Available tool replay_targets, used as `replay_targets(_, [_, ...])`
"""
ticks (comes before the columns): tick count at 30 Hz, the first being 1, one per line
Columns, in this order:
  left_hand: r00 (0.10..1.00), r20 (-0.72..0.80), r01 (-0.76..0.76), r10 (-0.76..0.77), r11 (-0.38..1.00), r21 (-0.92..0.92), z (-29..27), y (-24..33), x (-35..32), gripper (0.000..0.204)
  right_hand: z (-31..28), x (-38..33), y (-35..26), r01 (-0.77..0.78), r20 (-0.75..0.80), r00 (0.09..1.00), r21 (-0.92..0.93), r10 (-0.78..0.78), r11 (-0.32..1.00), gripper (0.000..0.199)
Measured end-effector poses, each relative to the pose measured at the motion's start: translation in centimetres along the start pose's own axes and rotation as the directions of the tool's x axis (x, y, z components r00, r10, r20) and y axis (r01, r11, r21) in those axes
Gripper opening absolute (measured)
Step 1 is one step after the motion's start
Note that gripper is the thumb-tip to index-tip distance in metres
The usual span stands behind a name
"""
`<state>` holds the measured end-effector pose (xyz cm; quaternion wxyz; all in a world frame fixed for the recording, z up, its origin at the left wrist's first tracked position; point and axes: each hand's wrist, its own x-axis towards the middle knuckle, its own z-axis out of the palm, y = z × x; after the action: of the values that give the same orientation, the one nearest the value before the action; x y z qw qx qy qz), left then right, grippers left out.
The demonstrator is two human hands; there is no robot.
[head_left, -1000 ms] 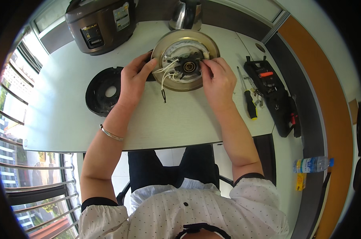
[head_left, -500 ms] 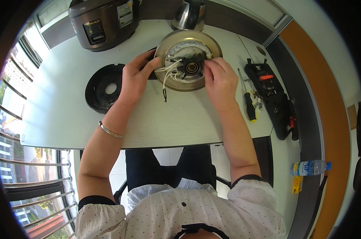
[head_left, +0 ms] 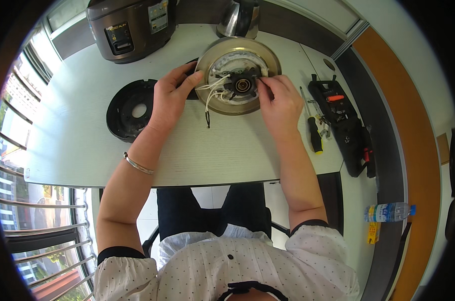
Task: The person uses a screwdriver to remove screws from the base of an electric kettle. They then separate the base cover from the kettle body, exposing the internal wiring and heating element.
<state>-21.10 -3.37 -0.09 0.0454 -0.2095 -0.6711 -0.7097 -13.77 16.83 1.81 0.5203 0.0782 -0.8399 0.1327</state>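
Note:
An upturned metal electric kettle (head_left: 205, 55) stands on the table with its round underside bared. At its middle sits a black round connector (head_left: 244, 86) with copper-coloured rings, and white wires (head_left: 208, 103) hang from it over the rim. My left hand (head_left: 171, 95) grips the kettle's left side, thumb on the rim and fingers behind, by a black handle. My right hand (head_left: 280, 98) pinches with thumb and forefinger at the connector's right edge; what lies between the fingertips is hidden. Left of my left wrist lies a black round base cover (head_left: 118, 111) with a central hole.
A brown rice cooker (head_left: 129, 32) stands at the back left, a shiny kettle-like vessel (head_left: 237, 19) behind the upturned kettle. At right lie a black-and-yellow screwdriver (head_left: 315, 135), small metal parts (head_left: 325, 131) and a black tool case (head_left: 345, 118). A water bottle (head_left: 390, 212) lies further right.
My right hand has shifted slightly to the right, its knuckles turned outward, while its fingertips stay at the connector's edge. My left hand and the kettle hold nearly the same place.

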Motion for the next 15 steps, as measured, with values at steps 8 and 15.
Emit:
replay_targets(8, [1.0,0.002,0.003,-0.003,1.0,-0.024,0.11,0.12,-0.03,0.039,0.15,0.03,0.18,0.052,0.002,0.999,-0.009,-0.052,0.999,0.008])
replay_targets(15, [1.0,0.009,-0.002,0.002,1.0,-0.018,0.07,0.15,-0.02,0.04,-0.12,0.23,0.38,0.092,0.026,0.995,0.004,-0.092,0.996,0.009])
